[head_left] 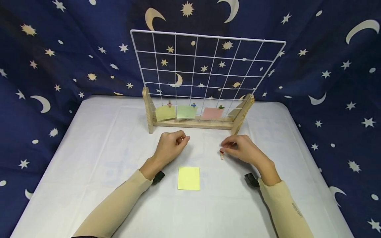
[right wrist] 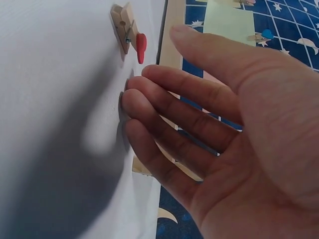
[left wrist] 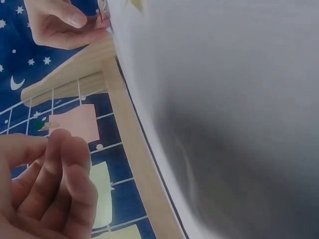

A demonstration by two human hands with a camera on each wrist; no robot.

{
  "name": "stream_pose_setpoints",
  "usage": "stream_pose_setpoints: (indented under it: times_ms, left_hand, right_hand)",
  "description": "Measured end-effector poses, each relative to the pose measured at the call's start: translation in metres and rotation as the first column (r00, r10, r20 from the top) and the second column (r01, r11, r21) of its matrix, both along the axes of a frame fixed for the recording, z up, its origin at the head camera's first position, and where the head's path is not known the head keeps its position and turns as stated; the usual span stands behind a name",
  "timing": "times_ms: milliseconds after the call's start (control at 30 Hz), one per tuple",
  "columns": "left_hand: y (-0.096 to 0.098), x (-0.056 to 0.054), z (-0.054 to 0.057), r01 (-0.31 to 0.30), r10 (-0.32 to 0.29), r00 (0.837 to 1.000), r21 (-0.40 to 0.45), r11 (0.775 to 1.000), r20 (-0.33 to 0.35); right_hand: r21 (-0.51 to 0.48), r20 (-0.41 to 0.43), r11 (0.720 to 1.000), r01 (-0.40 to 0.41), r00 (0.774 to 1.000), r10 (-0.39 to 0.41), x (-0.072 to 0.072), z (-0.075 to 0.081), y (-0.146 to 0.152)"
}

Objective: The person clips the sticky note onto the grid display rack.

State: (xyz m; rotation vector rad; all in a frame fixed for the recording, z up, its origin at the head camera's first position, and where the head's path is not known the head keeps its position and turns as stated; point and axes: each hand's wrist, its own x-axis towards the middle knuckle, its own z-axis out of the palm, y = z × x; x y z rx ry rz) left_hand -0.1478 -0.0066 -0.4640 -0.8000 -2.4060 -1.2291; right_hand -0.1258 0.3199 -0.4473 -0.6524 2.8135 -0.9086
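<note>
A small wooden clothespin [head_left: 221, 155] with a red decoration stands on the white table at the fingertips of my right hand [head_left: 242, 148]. In the right wrist view a gap shows between this clothespin [right wrist: 122, 25] and the spread thumb and fingers of the right hand [right wrist: 199, 109]. My left hand [head_left: 169, 145] hovers over or rests on the table, its fingers loosely curled around nothing. Left of the clothespin and nearer to me lies a yellow sticky note [head_left: 189, 178], flat and untouched.
Behind the hands stands a white wire grid [head_left: 208, 71] in a wooden base [head_left: 193, 123]. Clipped low on it are a yellow note [head_left: 165, 113], a green note [head_left: 186, 112] and a pink note [head_left: 212, 113], each by a small clothespin. A dark blue patterned cloth [head_left: 327, 99] surrounds the table.
</note>
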Motion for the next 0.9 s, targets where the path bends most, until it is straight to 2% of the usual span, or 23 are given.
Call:
stream_pose_setpoints:
  times_ms: [233, 400, 733, 900]
  left_hand:
    - [-0.01, 0.006, -0.002, 0.038, -0.037, 0.999, -0.055, 0.998, 0.03]
    - [-0.012, 0.008, -0.003, 0.082, -0.077, 0.996, -0.133, 0.988, 0.043]
    - [-0.024, 0.014, -0.004, 0.18, -0.148, 0.98, -0.265, 0.947, 0.134]
    - [-0.034, 0.017, -0.007, 0.251, -0.19, 0.957, -0.302, 0.92, 0.217]
  right_hand:
    - [-0.005, -0.028, 1.0, -0.01, 1.0, 0.01, -0.001, 0.0, -0.004]
    - [-0.004, -0.03, 1.0, -0.005, 1.0, 0.005, -0.001, -0.002, -0.003]
    - [0.01, -0.024, 1.0, -0.003, 1.0, 0.003, -0.003, -0.003, -0.003]
    - [0.019, -0.025, 1.0, 0.011, 1.0, -0.01, -0.003, -0.004, -0.003]
